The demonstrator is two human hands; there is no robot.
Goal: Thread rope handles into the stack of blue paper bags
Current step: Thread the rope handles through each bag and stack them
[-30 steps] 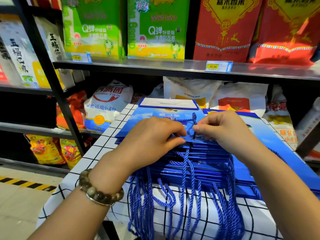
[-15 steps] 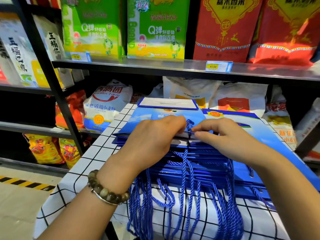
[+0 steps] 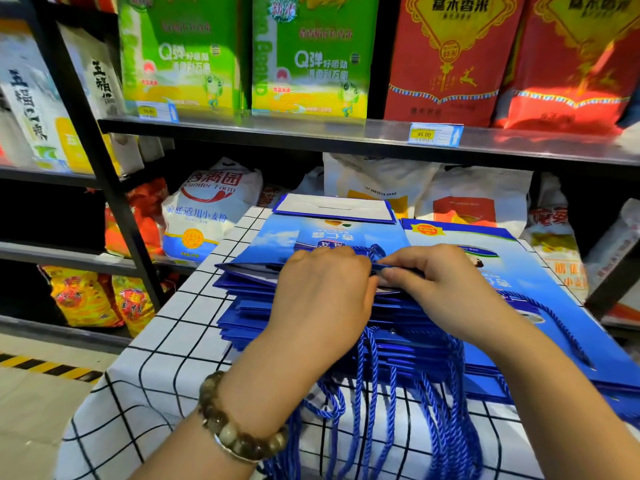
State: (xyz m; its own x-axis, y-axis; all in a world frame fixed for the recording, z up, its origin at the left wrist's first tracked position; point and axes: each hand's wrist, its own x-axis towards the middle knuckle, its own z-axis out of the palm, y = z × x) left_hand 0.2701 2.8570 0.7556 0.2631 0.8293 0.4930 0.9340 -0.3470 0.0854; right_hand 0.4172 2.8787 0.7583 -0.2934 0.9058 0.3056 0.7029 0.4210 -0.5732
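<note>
Head view, looking down at a table (image 3: 162, 362) draped in a white cloth with a black grid. A stack of blue paper bags (image 3: 242, 306) lies flat on it, in the middle of the view, with the bag mouths facing the person. Many twisted blue rope handles (image 3: 367, 396) hang from the stack over the table's near edge.

Both hands meet on the top bag (image 3: 332, 233) at its near edge. The left hand (image 3: 322, 292) has its fingers curled down over that edge, gripping it; a beaded bracelet (image 3: 239, 434) circles the wrist. The right hand (image 3: 446, 285) points left, thumb and forefinger pinching a loose rope end (image 3: 376, 252) right where it meets the bag's edge. The thumbs of the two hands touch.

Just to the right lies a second pile of blue bags (image 3: 526, 282), with one rope (image 3: 557, 323) trailing across it.

Behind the table stands a dark metal shelf (image 3: 277, 128) carrying a yellow price tag (image 3: 434, 134), green packets (image 3: 311, 57) and red packets (image 3: 453, 53) above. Below it, a white flour sack (image 3: 207, 209) sits to the left of the stack.
</note>
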